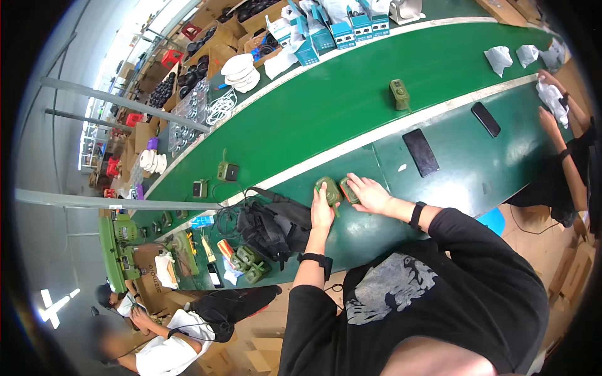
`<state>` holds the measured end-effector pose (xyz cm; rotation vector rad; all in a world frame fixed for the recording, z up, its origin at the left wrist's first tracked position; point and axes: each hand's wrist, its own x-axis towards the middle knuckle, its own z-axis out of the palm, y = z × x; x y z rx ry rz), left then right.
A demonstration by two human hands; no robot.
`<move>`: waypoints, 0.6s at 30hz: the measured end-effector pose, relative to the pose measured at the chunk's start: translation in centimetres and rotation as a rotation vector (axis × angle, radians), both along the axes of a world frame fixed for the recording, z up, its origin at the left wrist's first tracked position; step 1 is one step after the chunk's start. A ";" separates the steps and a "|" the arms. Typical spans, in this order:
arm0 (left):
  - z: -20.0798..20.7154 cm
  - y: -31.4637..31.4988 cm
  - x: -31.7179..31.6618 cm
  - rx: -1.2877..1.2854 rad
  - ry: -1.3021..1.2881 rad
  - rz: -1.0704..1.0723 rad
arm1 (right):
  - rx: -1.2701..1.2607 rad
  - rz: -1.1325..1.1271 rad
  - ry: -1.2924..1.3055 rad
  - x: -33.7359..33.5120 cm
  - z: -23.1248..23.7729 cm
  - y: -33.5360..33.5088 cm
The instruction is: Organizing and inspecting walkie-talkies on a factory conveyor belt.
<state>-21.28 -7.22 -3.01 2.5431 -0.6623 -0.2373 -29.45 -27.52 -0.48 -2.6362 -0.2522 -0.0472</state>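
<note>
My left hand point(323, 208) is closed around a small olive-green device point(328, 190) with rounded corners, held just above the near green worktop. Close beside it, my right hand point(371, 195) grips an olive-green piece with an orange-red edge point(347, 190). The two pieces are nearly touching; whether they are joined cannot be made out. A black backpack point(269, 225) lies to the left of my left forearm. Beyond the right hand are two black phones, one large point(421, 152) and one smaller point(486, 120), flat on the worktop.
A green conveyor belt point(326, 113) curves past, carrying similar devices point(399, 94). More green devices point(249, 263) cluster at the left end. Blue-white boxes point(342, 31) line the far side. A co-worker's hands point(552, 100) hold a white bag at right; other people are at lower left.
</note>
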 end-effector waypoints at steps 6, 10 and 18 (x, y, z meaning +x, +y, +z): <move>-0.1 -0.1 0.0 -0.026 0.061 -0.003 | 0.063 -0.002 -0.006 0.0 0.3 -0.5; -0.7 -1.3 0.0 -0.081 0.070 -0.051 | 0.062 0.045 -0.053 0.7 0.0 -1.0; -0.8 -3.9 1.6 -0.219 0.129 -0.152 | 0.297 -0.092 -0.020 2.9 -2.0 -3.6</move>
